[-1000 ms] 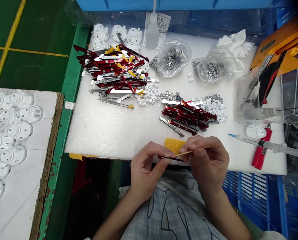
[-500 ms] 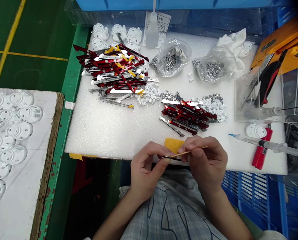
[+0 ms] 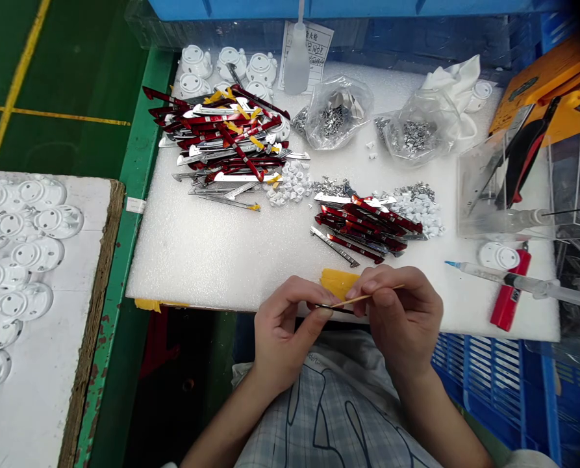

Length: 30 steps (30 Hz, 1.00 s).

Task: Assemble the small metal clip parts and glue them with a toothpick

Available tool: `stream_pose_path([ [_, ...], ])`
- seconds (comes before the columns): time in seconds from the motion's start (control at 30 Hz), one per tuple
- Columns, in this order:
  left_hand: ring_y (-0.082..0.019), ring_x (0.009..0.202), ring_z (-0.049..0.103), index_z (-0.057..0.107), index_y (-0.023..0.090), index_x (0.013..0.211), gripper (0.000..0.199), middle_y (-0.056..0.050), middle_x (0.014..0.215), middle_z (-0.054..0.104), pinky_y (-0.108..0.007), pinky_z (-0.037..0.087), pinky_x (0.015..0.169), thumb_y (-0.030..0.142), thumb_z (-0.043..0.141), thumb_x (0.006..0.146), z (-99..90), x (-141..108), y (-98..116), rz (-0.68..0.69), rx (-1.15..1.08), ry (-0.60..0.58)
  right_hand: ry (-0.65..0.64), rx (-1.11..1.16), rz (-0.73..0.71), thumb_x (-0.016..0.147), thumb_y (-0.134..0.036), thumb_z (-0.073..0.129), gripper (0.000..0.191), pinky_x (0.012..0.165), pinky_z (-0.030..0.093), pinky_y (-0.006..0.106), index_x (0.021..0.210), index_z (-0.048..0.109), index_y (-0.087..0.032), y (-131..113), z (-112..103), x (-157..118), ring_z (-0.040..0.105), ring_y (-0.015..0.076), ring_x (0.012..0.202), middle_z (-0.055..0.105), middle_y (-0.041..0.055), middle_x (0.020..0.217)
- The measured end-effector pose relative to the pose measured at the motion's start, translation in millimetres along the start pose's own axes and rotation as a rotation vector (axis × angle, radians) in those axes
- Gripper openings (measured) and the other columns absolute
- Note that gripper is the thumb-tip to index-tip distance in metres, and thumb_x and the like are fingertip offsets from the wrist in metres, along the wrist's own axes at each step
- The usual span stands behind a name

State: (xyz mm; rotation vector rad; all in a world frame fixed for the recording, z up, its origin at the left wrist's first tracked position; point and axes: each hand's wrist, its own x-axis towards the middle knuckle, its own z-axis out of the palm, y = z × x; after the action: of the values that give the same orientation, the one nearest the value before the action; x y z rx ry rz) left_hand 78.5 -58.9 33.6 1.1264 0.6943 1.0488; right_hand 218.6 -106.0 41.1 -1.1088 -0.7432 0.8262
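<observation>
My left hand (image 3: 290,328) pinches a thin dark strip (image 3: 341,310) between thumb and fingertips, just off the front edge of the white foam board (image 3: 192,260). In my right hand (image 3: 404,315) is a slim wooden toothpick (image 3: 365,298), its left end touching or very close to the strip. The strip's right end runs behind my right fingers, so its full shape is hidden. Behind my hands lies yellow tape (image 3: 338,281) on the board. Beyond it is a small pile of dark red and silver strips (image 3: 367,224), beside small white pieces (image 3: 423,214).
A larger heap of red and silver strips (image 3: 226,140) lies back left. Clear bags (image 3: 338,114) of tiny metal parts and a squeeze bottle (image 3: 297,62) stand behind. At right are a syringe (image 3: 538,285), a red tool (image 3: 511,292) and a clear box (image 3: 508,188) holding pliers.
</observation>
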Motion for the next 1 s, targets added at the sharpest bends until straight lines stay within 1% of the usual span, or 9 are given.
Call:
stream_pose_path([
  [0.2, -0.017, 0.083, 0.077, 0.077, 0.022, 0.093, 0.006, -0.003, 0.086, 0.078, -0.027, 0.063, 0.080, 0.023, 0.077, 0.099, -0.4, 0.4, 0.4, 0.004, -0.001, -0.003, 0.021, -0.038, -0.004, 0.099, -0.034, 0.078, 0.010, 0.045, 0.051, 0.022, 0.094, 0.077, -0.026, 0.7, -2.4, -0.4, 0.065, 0.0125, 0.059, 0.076, -0.0006, 0.079],
  [0.3, -0.017, 0.081, 0.076, 0.076, 0.022, 0.094, 0.006, -0.003, 0.086, 0.078, -0.029, 0.063, 0.080, 0.024, 0.076, 0.100, -0.3, 0.2, -0.2, -0.008, -0.025, -0.016, 0.075, -0.128, -0.067, 0.100, -0.036, 0.077, 0.013, 0.043, 0.047, 0.023, 0.092, 0.075, -0.025, -4.9, -9.4, 0.8, 0.064, 0.0137, 0.057, 0.074, -0.0008, 0.075],
  [0.43, -0.017, 0.079, 0.074, 0.076, 0.021, 0.095, 0.007, -0.004, 0.086, 0.078, -0.028, 0.061, 0.076, 0.025, 0.076, 0.100, -0.6, -0.5, -1.2, -0.005, -0.026, -0.014, 0.190, -0.380, -0.264, 0.101, -0.024, 0.074, 0.004, 0.048, 0.050, 0.027, 0.098, 0.077, -0.024, -12.9, -26.9, -0.9, 0.068, 0.0159, 0.063, 0.077, 0.0010, 0.082],
  [0.53, -0.016, 0.080, 0.074, 0.076, 0.023, 0.096, 0.005, -0.003, 0.087, 0.079, -0.028, 0.061, 0.078, 0.024, 0.075, 0.101, -0.9, -0.6, -1.0, -0.006, -0.019, -0.011, 0.221, -0.649, -0.380, 0.099, -0.017, 0.072, 0.010, 0.054, 0.052, 0.031, 0.098, 0.078, -0.025, -14.3, -42.7, -6.9, 0.067, 0.0158, 0.063, 0.078, 0.0013, 0.085],
  [0.67, -0.016, 0.080, 0.074, 0.077, 0.023, 0.094, 0.006, -0.003, 0.087, 0.079, -0.027, 0.060, 0.076, 0.024, 0.076, 0.100, -0.9, -0.6, -0.4, -0.012, -0.012, -0.006, 0.140, -0.891, -0.374, 0.098, -0.015, 0.070, 0.012, 0.052, 0.049, 0.032, 0.097, 0.076, -0.026, -12.2, -57.1, -11.3, 0.066, 0.0172, 0.062, 0.077, 0.0017, 0.084],
  [0.83, -0.016, 0.078, 0.074, 0.077, 0.022, 0.093, 0.007, -0.004, 0.085, 0.080, -0.026, 0.061, 0.075, 0.024, 0.077, 0.099, -1.1, -1.1, -0.3, -0.015, 0.009, 0.003, -0.024, -1.068, -0.362, 0.098, -0.013, 0.069, 0.014, 0.054, 0.050, 0.027, 0.090, 0.072, -0.024, -9.0, -49.6, -5.6, 0.067, 0.0149, 0.062, 0.073, -0.0003, 0.076],
  [0.87, -0.016, 0.078, 0.074, 0.077, 0.021, 0.092, 0.007, -0.004, 0.085, 0.080, -0.026, 0.061, 0.076, 0.024, 0.077, 0.099, -1.0, -1.0, 0.2, -0.013, 0.010, 0.006, -0.038, -1.077, -0.356, 0.098, -0.013, 0.069, 0.013, 0.054, 0.050, 0.026, 0.091, 0.073, -0.024, -10.9, -47.7, -6.5, 0.066, 0.0145, 0.062, 0.074, -0.0001, 0.078],
  [0.93, -0.017, 0.079, 0.075, 0.077, 0.021, 0.092, 0.007, -0.004, 0.084, 0.080, -0.026, 0.063, 0.077, 0.023, 0.077, 0.099, -0.7, -0.1, 2.4, -0.015, 0.012, 0.015, -0.051, -1.074, -0.323, 0.097, -0.017, 0.073, 0.009, 0.055, 0.050, 0.027, 0.100, 0.076, -0.025, -20.8, -49.8, -12.1, 0.066, 0.0150, 0.064, 0.074, 0.0008, 0.083],
  [1.0, -0.016, 0.080, 0.076, 0.077, 0.022, 0.091, 0.008, -0.003, 0.083, 0.080, -0.024, 0.064, 0.079, 0.022, 0.076, 0.099, -1.0, 1.7, 5.6, -0.024, 0.024, 0.016, 0.014, -1.023, -0.269, 0.094, -0.031, 0.080, 0.017, 0.055, 0.049, 0.030, 0.111, 0.077, -0.027, -38.9, -63.9, -19.5, 0.064, 0.0171, 0.063, 0.073, 0.0008, 0.082],
])
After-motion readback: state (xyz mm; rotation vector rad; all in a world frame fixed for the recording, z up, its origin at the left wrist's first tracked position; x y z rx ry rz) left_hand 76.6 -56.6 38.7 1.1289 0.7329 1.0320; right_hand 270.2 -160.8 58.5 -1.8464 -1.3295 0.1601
